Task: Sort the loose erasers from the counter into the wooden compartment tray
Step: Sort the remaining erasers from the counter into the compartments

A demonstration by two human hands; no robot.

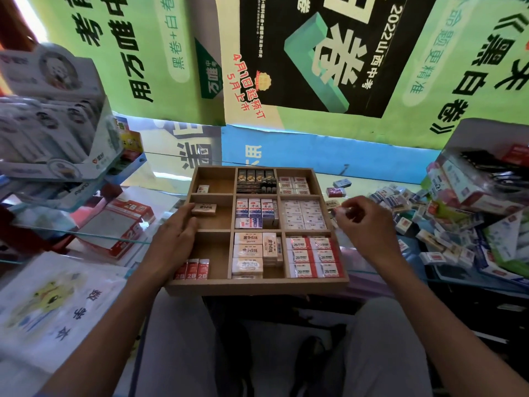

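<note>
From the head camera, the wooden compartment tray (257,286) sits on the glass table (372,179) straight in front of the person, its nine compartments mostly part-filled. The left hand (174,239) rests on the tray's left edge with fingers straight, the fingertips touching a beige eraser (203,209) lying alone in the middle-left compartment – it holds nothing in a curl. The right hand (363,222) hangs just beside the tray's right wall, its fingers (347,209) curled in a pinch around a small pale eraser (340,211); the label is too blurred to read. The heap of loose erasers (423,222) lies on the table to the right, well short of cleared, so the sorting looks roughly midway.

The likely trouble is a wrong match: several sorts look alike – red-and-white 2B erasers (313,257) fill the near-right compartment and more stand at the near-left (194,269) – so the pinched piece could land with the wrong kind. A reach across the tray could also knock the upright stacks, and the tray's near edge overhangs the table, so a press there might tip it
</note>
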